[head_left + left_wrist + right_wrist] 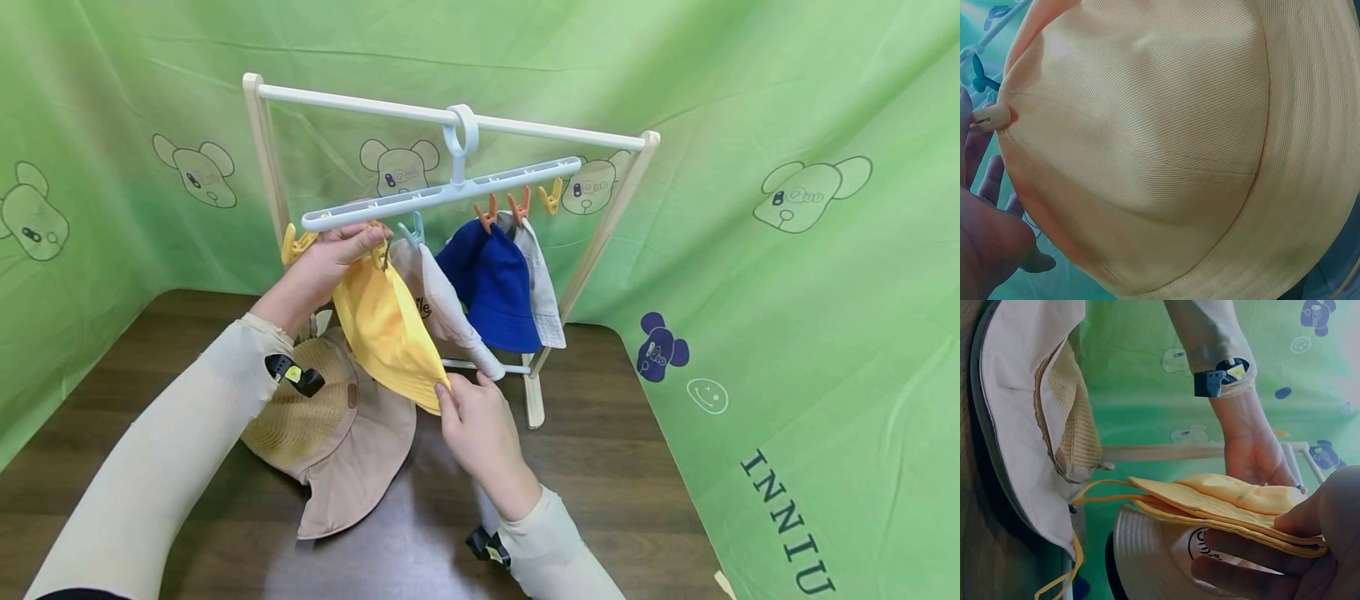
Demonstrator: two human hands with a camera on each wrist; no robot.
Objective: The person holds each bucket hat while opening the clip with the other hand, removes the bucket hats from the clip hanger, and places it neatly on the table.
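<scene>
At centre, I judge the yellow hat (384, 329) light, soft, best brim-held: right hand (482, 429) pinches there, left hand (326, 262) the yellow clip (379, 255).

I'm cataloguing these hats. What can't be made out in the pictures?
Lettering on the white hat: partly covered by the yellow hat in the head view, by the right hand in the right wrist view.
Pale grey hat: largely behind the blue hat, head view.
Yellow hat's brim: cut off by the left wrist view's edge.

Yellow bucket hat (390, 333): folded, tilted, crown in 1 yellow clip (379, 253) below pale-blue hanger (420, 201), brim lowest.
</scene>
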